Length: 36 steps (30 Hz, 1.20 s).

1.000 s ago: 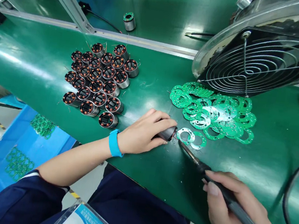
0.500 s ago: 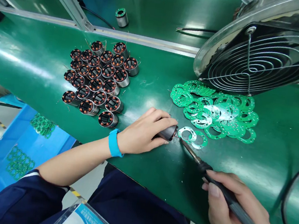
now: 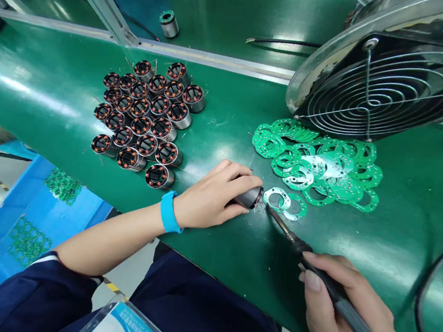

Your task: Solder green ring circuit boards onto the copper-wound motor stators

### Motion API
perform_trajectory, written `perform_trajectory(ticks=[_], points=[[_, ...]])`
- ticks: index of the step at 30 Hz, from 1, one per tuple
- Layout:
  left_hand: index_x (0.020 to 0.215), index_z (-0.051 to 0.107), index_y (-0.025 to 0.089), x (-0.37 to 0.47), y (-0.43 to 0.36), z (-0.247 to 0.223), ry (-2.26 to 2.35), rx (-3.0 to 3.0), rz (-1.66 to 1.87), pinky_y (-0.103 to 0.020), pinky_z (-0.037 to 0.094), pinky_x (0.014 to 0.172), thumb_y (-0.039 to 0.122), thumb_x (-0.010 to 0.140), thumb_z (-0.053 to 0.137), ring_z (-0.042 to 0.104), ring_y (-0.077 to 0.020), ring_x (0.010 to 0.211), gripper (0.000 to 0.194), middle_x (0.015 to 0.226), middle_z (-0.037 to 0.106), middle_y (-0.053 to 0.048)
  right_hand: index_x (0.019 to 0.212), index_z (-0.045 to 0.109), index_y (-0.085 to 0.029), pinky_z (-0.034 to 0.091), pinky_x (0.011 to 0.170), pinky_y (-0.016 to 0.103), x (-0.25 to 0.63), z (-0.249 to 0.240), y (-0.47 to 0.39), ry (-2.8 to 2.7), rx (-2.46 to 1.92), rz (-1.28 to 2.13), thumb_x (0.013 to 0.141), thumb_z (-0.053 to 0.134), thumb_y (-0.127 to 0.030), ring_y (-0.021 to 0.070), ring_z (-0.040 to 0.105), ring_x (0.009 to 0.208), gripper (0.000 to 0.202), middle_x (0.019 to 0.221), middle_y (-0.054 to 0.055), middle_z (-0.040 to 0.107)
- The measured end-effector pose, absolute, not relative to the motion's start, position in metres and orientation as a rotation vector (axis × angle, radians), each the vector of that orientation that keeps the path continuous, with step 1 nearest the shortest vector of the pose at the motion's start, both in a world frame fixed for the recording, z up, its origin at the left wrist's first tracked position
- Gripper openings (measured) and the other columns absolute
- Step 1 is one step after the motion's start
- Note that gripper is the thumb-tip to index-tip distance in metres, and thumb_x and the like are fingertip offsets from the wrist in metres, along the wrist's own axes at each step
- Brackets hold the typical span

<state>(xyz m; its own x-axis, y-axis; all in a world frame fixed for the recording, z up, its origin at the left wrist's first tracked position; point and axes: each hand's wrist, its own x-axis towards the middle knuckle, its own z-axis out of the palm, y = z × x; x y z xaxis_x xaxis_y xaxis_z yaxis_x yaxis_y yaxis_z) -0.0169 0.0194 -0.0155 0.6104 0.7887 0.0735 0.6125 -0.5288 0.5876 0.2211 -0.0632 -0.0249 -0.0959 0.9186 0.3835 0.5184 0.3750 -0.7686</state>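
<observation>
My left hand (image 3: 217, 195) is closed around a dark cylindrical motor stator (image 3: 249, 197), which lies on its side with its wired end turned to the right. In my right hand (image 3: 349, 316) is a soldering iron (image 3: 336, 289), gripped like a pen. Its metal tip reaches up and left, close to the wired end of the stator; I cannot tell whether they touch. Right beside the tip, two ring-shaped circuit boards (image 3: 297, 207) overlap on the green bench. A heap of green ring boards (image 3: 327, 172) spreads behind them.
Several upright stators (image 3: 140, 124) with copper windings stand in a cluster to the left. A fan with a wire guard (image 3: 373, 99) looms at the back right. A blue bin (image 3: 87, 213) holds green boards at lower left. The iron's black cable (image 3: 419, 309) curves at right.
My right hand and the soldering iron have shifted very slightly left. The left hand keeps its hold on the stator in the same place.
</observation>
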Motion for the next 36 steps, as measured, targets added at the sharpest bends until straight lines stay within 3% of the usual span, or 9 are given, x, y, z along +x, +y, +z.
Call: perform_trajectory(ticks=[6,11,18,21,25,28,31,33,36], points=[[0.123,0.053,0.016,-0.017,0.018,-0.017,1.095,2.335,0.489,-0.041,0.041,0.095,0.020,0.092,0.057,0.052,-0.0249,0.108,0.032,0.121,0.059,-0.013,0.120,0.064,-0.025,0.056,0.063,0.030,0.224,-0.032,-0.068,-1.684,-1.264,0.528,0.085,0.065,-0.011,0.0159,0.068,0.069,0.038,0.089,0.002,0.071],[0.123,0.055,0.015,-0.016,0.019,-0.016,1.104,2.338,0.478,-0.041,0.041,0.095,0.017,0.091,0.056,0.052,-0.0250,0.108,0.032,0.121,0.060,-0.013,0.144,0.045,-0.026,0.060,0.073,0.031,0.223,-0.033,-0.068,-1.793,-1.305,0.601,0.096,0.053,-0.016,0.0167,0.075,0.078,0.050,0.109,0.004,0.076],[0.110,0.056,0.016,-0.012,0.017,-0.005,1.206,2.054,0.463,-0.040,0.046,0.091,0.028,0.080,0.071,0.057,-0.0250,0.101,0.036,0.111,0.063,-0.010,0.116,0.058,-0.024,0.060,0.072,0.028,0.206,-0.023,-0.052,-1.829,-1.512,0.512,0.094,0.056,-0.030,0.0178,0.075,0.081,0.023,0.096,0.004,0.075],[0.104,0.055,0.019,-0.009,0.012,0.006,1.246,1.758,0.459,-0.034,0.048,0.079,0.035,0.077,0.074,0.058,-0.0206,0.088,0.037,0.100,0.063,-0.004,0.115,0.057,-0.025,0.057,0.061,0.026,0.195,-0.019,-0.047,-1.703,-1.626,0.587,0.092,0.058,-0.039,0.0164,0.071,0.068,0.027,0.082,0.001,0.072],[0.106,0.051,0.019,-0.004,0.003,0.008,1.110,1.475,0.434,-0.030,0.047,0.069,0.037,0.076,0.075,0.055,-0.0164,0.076,0.043,0.088,0.060,-0.001,0.115,0.058,-0.025,0.056,0.061,0.027,0.184,-0.017,-0.038,-1.420,-1.658,0.683,0.085,0.067,-0.041,0.0164,0.071,0.069,0.035,0.087,0.003,0.070],[0.112,0.049,0.018,0.000,-0.001,0.001,1.052,1.473,0.468,-0.033,0.050,0.078,0.028,0.076,0.075,0.059,-0.0188,0.086,0.045,0.097,0.062,-0.004,0.113,0.058,-0.025,0.057,0.065,0.028,0.184,-0.015,-0.030,-1.266,-1.562,0.818,0.084,0.068,-0.039,0.0169,0.072,0.073,0.034,0.085,0.002,0.069],[0.114,0.051,0.017,0.001,-0.002,-0.004,1.136,1.750,0.481,-0.044,0.044,0.098,0.019,0.077,0.073,0.054,-0.0280,0.114,0.043,0.113,0.062,-0.010,0.114,0.058,-0.026,0.054,0.060,0.025,0.186,-0.014,-0.022,-1.436,-1.454,0.940,0.088,0.063,-0.035,0.0137,0.068,0.064,0.028,0.078,-0.002,0.067],[0.113,0.054,0.015,-0.001,-0.001,-0.005,1.179,1.916,0.450,-0.048,0.041,0.102,0.019,0.079,0.073,0.050,-0.0315,0.121,0.039,0.115,0.062,-0.012,0.117,0.057,-0.026,0.052,0.059,0.025,0.186,-0.014,-0.019,-1.690,-1.433,0.846,0.091,0.058,-0.033,0.0134,0.065,0.063,0.027,0.078,-0.002,0.065],[0.116,0.054,0.012,-0.010,0.002,-0.004,1.158,2.006,0.391,-0.044,0.045,0.095,0.020,0.084,0.069,0.056,-0.0286,0.109,0.036,0.113,0.064,-0.013,0.124,0.054,-0.023,0.051,0.063,0.030,0.181,-0.015,-0.022,-1.956,-1.425,0.437,0.095,0.054,-0.036,0.0180,0.064,0.071,0.032,0.084,0.003,0.065]])
